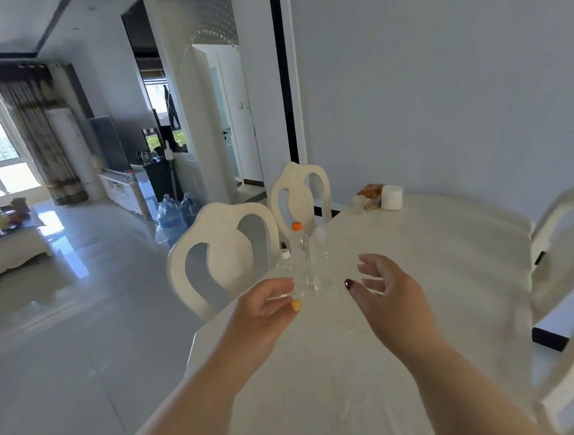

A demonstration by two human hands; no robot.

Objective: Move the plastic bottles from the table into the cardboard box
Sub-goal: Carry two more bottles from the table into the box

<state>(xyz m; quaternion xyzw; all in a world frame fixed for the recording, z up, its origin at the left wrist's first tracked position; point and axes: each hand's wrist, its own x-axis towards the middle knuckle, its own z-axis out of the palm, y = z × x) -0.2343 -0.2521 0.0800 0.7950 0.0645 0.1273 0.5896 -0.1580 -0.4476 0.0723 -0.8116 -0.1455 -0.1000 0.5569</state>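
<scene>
Three clear plastic bottles stand upright together near the left edge of the white table (pixel 420 275). One has an orange cap (pixel 300 247), one a white cap at the left (pixel 288 268), and one at the right (pixel 322 266) is blurred. My left hand (pixel 268 308) is just in front of the white-capped bottle, fingers apart, holding nothing. My right hand (pixel 383 285) hovers open to the right of the bottles, a short gap from them. No cardboard box is in view.
Two white chairs (pixel 226 253) stand along the table's left side, another chair (pixel 571 263) at the right. A white jar (pixel 391 197) and a snack packet (pixel 371 193) sit at the table's far end. Large water jugs (pixel 172 219) stand on the floor.
</scene>
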